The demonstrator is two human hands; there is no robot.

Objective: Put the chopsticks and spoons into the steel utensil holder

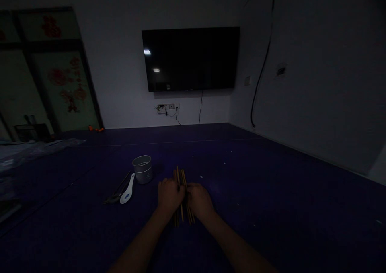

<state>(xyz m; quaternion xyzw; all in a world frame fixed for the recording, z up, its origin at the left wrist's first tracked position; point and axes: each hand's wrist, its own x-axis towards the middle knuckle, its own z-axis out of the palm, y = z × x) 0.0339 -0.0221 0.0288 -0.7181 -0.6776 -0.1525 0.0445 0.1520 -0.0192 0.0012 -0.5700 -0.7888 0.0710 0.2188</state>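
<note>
Purple covers the wide, dim surface in the head view, and on it, straight ahead of the person, lies a loose bundle of thin chopsticks, tips pointing away. The left hand is curled over the bundle's left side and the right hand over its right, thumbs near each other; the fingertips are lost in shadow, so I cannot tell how tightly either one grips. The chopsticks sit unevenly, their ends out of line and a gap between two groups, so a squeeze from one side alone could roll a few loose or cross them. Poor light could also let a stick be missed under a palm. To the left, near the hand, a metal cup stands upright, with a white spoon and some darker utensils just beyond; a sweeping left elbow or wrist could knock them. Toward the right, the surface spreads broadly to the wall, dotted with white specks, giving the right arm more room.
</note>
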